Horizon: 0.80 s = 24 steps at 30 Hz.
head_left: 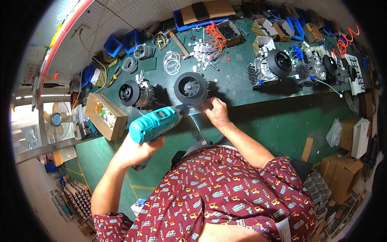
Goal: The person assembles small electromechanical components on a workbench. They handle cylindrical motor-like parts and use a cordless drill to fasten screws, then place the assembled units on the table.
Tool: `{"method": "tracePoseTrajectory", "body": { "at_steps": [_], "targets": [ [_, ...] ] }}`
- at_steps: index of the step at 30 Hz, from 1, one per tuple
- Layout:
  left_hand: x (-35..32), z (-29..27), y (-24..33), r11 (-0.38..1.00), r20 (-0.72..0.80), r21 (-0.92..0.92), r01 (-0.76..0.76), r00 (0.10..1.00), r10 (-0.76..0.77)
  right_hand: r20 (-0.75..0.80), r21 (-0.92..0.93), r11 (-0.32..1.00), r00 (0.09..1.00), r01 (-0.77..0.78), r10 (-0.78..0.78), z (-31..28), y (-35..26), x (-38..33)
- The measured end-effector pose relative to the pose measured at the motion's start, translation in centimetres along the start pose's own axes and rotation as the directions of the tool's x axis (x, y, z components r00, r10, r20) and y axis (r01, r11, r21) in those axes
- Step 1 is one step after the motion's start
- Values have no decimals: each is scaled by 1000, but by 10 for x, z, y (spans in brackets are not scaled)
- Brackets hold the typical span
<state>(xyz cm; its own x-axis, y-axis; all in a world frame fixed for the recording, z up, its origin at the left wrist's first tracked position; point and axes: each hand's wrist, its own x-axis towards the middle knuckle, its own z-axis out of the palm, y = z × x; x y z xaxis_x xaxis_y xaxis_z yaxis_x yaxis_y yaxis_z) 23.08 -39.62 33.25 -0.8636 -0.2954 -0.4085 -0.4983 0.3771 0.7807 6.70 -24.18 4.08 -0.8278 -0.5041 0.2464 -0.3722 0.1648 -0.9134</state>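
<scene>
My left hand [139,150] is wrapped round the grip of a teal cordless drill [154,124]. The drill's dark nose points right and meets the lower edge of a blower unit [190,88], which has a round black housing and a finned fan wheel. At the lower right of that blower, my right hand [218,114] is closed with its fingertips gripping the edge. Just what they pinch there is partly hidden. Thin wires [196,122] hang from the blower over the bench's front edge. A second blower unit [131,92] with dark cooling fins rests to the left.
The green bench [238,86] carries more blower units [278,62] at right. White-and-red wire connectors [207,50], metal rings [172,63], and a hammer [178,44] lie behind. An open carton [105,117] sits at the left edge. Blue bins [113,45] line the back.
</scene>
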Motion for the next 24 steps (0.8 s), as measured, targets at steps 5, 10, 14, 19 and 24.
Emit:
{"method": "tracePoseTrajectory", "body": {
  "at_steps": [5,10,14,19,24],
  "targets": [
    [41,-28,45,941,254,303,-149,965,71,41,-110,987,993,119,-115,-4,-2,2],
    [81,-30,87,749,363,650,-129,919,-157,65,-113,983,988,144,-137,-4,0,3],
    [86,-22,99,759,358,639,-124,921,-151,89,-130,985,991,111,-100,-4,2,2],
    [86,-15,103,725,324,685,-68,920,-219,75,-97,991,994,92,-85,-5,0,1],
    [82,-12,87,827,305,552,-109,949,-78,69,-58,994,994,92,-88,-5,2,2]
  ]
}}
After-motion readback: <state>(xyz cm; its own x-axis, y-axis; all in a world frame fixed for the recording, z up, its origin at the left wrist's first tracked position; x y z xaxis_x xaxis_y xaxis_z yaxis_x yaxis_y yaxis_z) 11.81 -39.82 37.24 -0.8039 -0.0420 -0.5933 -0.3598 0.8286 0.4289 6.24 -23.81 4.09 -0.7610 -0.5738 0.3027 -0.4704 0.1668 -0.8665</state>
